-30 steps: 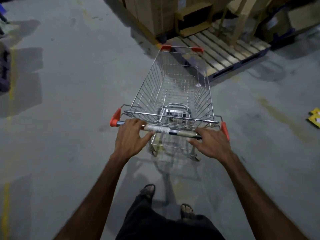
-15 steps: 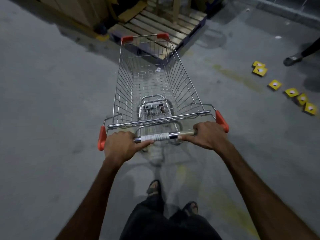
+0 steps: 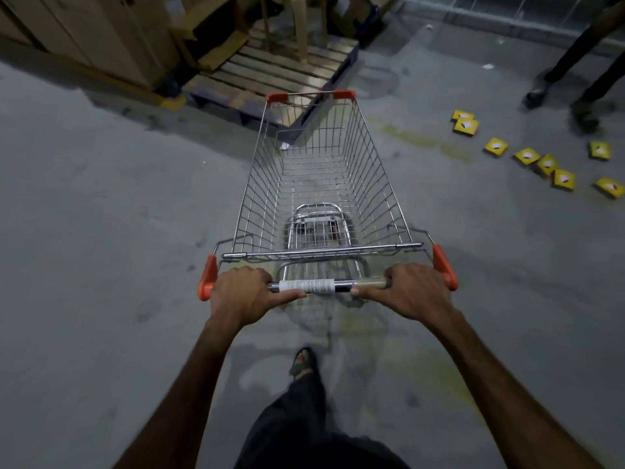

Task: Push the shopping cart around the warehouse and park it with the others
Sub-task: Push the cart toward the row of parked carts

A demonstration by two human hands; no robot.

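Two of our hands wrap the push bar of the shopping cart (image 3: 321,198): our left hand (image 3: 247,292) curls round the bar beside the orange end cap, our right hand (image 3: 414,289) curls round it at the other end, thumbs pointing inward along the labelled handle (image 3: 313,286). We stand on a grey concrete floor (image 3: 101,231), stained and scuffed, with faded yellow paint patches. The wire cart stands straight ahead of us on that floor, its basket bare of goods and its front corners tipped in orange. Just beyond its nose lies a wooden pallet (image 3: 277,72), and tall cardboard boxes (image 3: 101,32) stand to the left of that. Several small yellow boxes (image 3: 544,162) lie scattered over the floor on the right, well apart from the cart, and a standing person's dark legs (image 3: 575,66) show at the upper right corner. Compared with half a second ago, we see the cart's nose turned rightward off the pallet, more of the yellow boxes in view, and the other person's legs closer in frame.
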